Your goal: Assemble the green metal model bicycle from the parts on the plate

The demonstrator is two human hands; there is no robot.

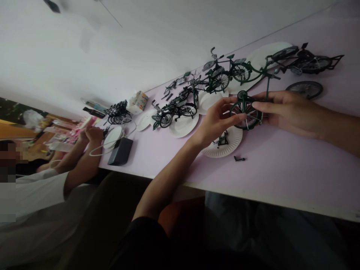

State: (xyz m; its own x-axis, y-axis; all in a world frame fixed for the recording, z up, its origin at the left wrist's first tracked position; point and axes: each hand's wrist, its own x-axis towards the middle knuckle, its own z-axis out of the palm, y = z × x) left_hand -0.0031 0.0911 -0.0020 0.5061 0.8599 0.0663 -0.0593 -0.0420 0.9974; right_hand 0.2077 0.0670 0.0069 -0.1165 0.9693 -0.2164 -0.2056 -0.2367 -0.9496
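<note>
My left hand and my right hand hold a miniature bicycle between them above the table. Its spoked wheel under a green mudguard faces me. The left fingers pinch the wheel from the left, with the thumb on the spokes. On the other side, the right thumb presses near the rim, and the rest of that hand lies behind. Thin dark-green frame tubes rise above the right hand, partly hidden by it. Below is a white paper plate bearing small dark parts. A small black piece lies beside the plate.
A loose wheel and a black bicycle model lie at the right. Several green bicycle models stand along the wall with paper plates. Farther left are a dark box, a tissue box and another person's hands.
</note>
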